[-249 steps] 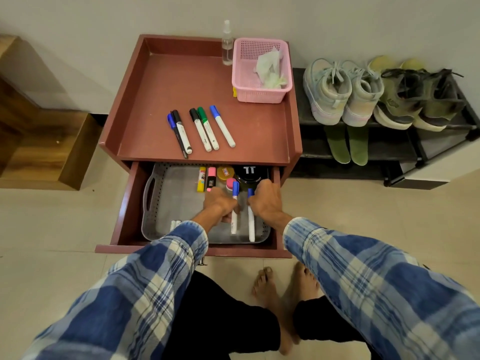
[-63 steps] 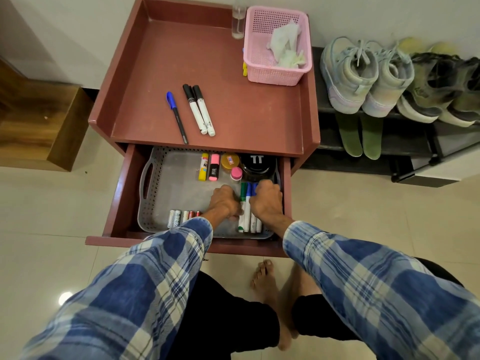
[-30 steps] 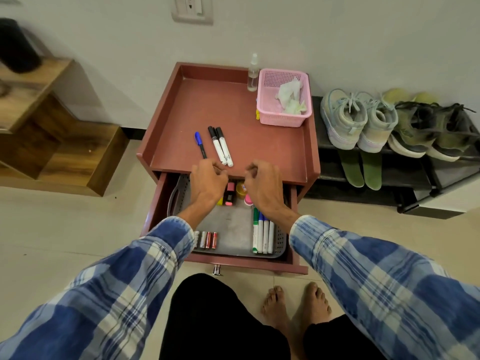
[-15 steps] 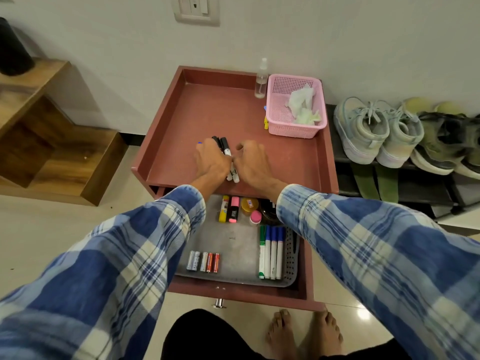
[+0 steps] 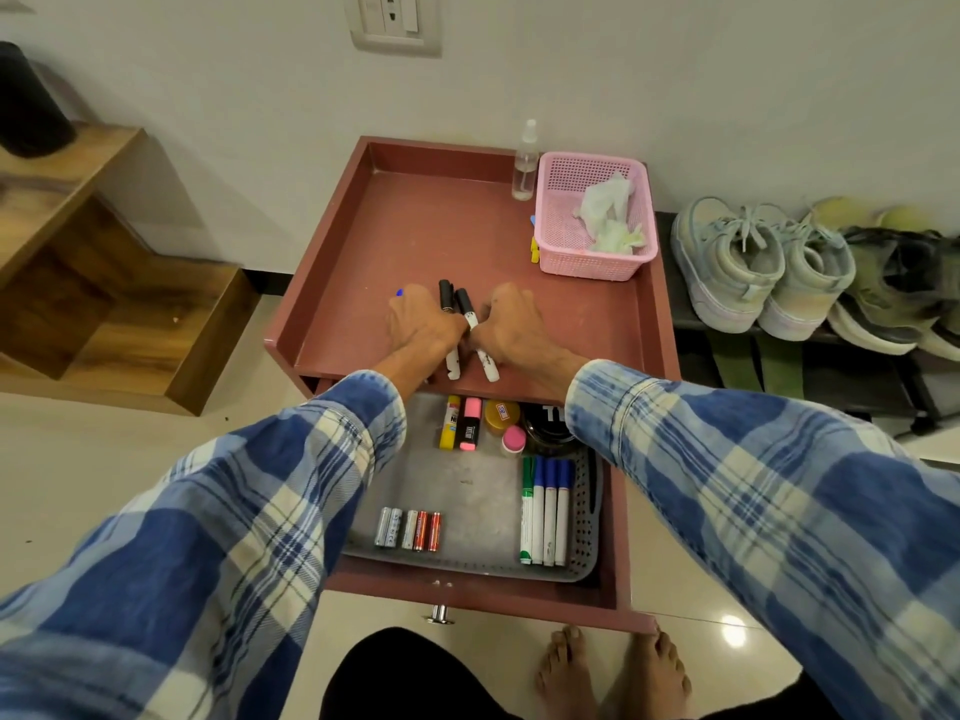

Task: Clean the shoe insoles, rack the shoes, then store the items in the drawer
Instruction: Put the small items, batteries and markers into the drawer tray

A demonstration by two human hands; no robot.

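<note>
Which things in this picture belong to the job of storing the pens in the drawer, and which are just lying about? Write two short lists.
In the job: black markers, blue pen, left hand, right hand, open drawer, grey tray, stored markers.

Lying about: spray bottle, pink basket, batteries, wall socket, wooden steps.
</note>
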